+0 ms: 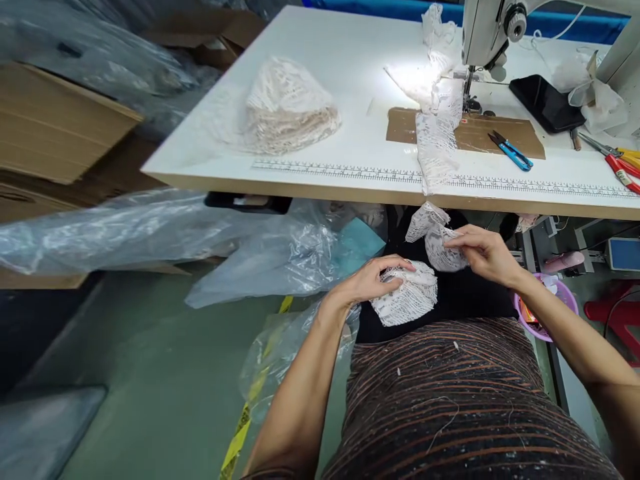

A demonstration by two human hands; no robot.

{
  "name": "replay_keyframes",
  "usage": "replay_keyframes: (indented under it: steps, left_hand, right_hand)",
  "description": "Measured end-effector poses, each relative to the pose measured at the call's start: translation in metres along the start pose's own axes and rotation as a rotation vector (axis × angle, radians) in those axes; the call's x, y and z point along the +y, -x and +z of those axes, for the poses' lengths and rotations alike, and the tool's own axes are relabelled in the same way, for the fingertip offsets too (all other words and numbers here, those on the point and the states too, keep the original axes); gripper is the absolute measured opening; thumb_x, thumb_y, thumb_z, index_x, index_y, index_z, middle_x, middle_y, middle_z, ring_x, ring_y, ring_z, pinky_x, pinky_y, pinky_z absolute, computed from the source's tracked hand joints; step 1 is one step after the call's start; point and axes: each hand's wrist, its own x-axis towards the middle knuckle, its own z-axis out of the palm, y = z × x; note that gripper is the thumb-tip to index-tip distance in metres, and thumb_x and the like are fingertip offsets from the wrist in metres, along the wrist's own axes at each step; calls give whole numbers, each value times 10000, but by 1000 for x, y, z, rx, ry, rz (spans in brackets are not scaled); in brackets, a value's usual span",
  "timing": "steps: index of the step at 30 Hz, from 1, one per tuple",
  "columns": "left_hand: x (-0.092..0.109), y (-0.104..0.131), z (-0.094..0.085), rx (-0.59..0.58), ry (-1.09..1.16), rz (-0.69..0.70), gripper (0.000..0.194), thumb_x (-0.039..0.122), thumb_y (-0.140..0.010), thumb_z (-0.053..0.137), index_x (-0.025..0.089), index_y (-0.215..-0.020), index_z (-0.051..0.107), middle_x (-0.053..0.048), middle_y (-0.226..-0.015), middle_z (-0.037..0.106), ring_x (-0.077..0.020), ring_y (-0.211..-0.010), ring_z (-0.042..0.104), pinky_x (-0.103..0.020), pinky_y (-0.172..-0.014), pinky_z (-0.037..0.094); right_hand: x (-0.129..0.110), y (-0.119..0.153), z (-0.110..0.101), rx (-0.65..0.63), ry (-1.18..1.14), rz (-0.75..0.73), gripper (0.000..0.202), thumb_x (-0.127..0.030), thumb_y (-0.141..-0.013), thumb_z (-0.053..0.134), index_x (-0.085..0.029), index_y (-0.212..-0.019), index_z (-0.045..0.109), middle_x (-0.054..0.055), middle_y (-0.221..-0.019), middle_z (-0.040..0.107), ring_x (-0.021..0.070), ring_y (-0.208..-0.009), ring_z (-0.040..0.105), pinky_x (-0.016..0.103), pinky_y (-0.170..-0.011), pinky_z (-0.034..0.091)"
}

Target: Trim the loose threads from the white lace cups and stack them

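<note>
At far left on the tabletop (200, 167), a stack of cream lace pieces (293, 110) is set well apart from the hands. Next, on the dark-clad lap, a loose white lace piece (413, 300) is covered partly by the left hand (377, 279); thumb and fingers are spread over it, and whether a fold is pinched underneath cannot be told. A white lace strip (436, 150) is draped from beside the needle over the table's front edge, its hanging end pinched between thumb and fingers of the right hand (480, 250). Farther right, the sewing machine (483, 37) and blue-handled thread snips (513, 152) are left untouched. Step in hand is judged to be lace sorting or aligning at the lap; for the next move, edges probably need to be matched flat, without twisting.
</note>
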Motion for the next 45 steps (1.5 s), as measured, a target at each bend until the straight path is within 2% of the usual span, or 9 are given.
replay_keyframes:
  steps: [8, 12, 15, 19, 24, 31, 34, 38, 45]
  left_hand:
    - [3, 4, 6, 276, -60, 83, 208, 378, -812, 689, 184, -747, 723, -112, -1253, 636, -252, -1132, 596, -427, -1001, 466]
    - [13, 9, 4, 240, 148, -12, 254, 407, -834, 677, 160, -775, 667, -2, -684, 627, -108, -595, 560, -227, -576, 472]
    - [23, 13, 1, 266, 277, -82, 312, 432, -789, 730, 153, -895, 639, 49, -619, 568, -39, -443, 387, -162, -427, 309]
    - [36, 16, -4, 283, 328, -70, 353, 415, -768, 750, 138, -969, 664, -19, -770, 667, -51, -512, 462, -167, -460, 356]
    - [44, 21, -6, 270, 286, -67, 257, 394, -799, 727, 151, -879, 712, 50, -542, 522, -46, -435, 324, -176, -405, 249]
    - [51, 28, -14, 288, 87, 7, 221, 371, -841, 693, 152, -836, 726, -23, -717, 651, -107, -611, 520, -226, -554, 427]
    - [54, 29, -17, 326, 27, 107, 200, 364, -831, 712, 177, -759, 715, -36, -816, 658, -140, -748, 594, -282, -712, 510]
    - [57, 30, -18, 329, 56, 189, 211, 392, -818, 738, 192, -753, 712, -94, -1213, 669, -228, -1119, 622, -436, -1011, 483]
    - [65, 28, -12, 279, 225, 162, 222, 384, -851, 705, 168, -808, 735, -99, -972, 767, -182, -861, 704, -315, -766, 566]
  right_hand:
    - [29, -10, 54, 14, -202, 44, 270, -195, -885, 509, -211, -1005, 751, 83, -1125, 716, 190, -1071, 668, 377, -966, 523]
    - [24, -4, 66, -73, -265, 24, 244, -289, -845, 653, -203, -1061, 726, 87, -1134, 706, 196, -1069, 667, 385, -981, 514]
    - [18, 0, 71, -94, -309, -15, 308, -354, -800, 727, -204, -1069, 716, 81, -1100, 709, 191, -1026, 674, 383, -960, 526]
    - [12, 2, 73, -48, -338, -32, 204, -351, -866, 663, -181, -960, 726, 86, -1002, 719, 173, -934, 684, 337, -866, 554]
    - [2, 2, 68, -72, -301, -29, 199, -354, -906, 616, -184, -932, 716, 79, -955, 719, 167, -865, 680, 313, -794, 555]
    - [-12, 1, 63, -117, -201, -84, 166, -311, -923, 570, -185, -920, 676, 72, -931, 709, 165, -816, 660, 312, -765, 544]
    - [-18, 0, 61, -128, -179, -96, 154, -293, -925, 558, -187, -924, 670, 68, -926, 708, 165, -821, 661, 312, -775, 544]
    - [-27, 1, 58, -122, -172, -138, 151, -273, -933, 554, -182, -930, 676, 76, -945, 711, 172, -865, 669, 321, -797, 550]
    - [-40, 6, 50, -80, -173, -137, 160, -277, -948, 561, -206, -936, 704, 69, -951, 721, 174, -897, 664, 320, -805, 555]
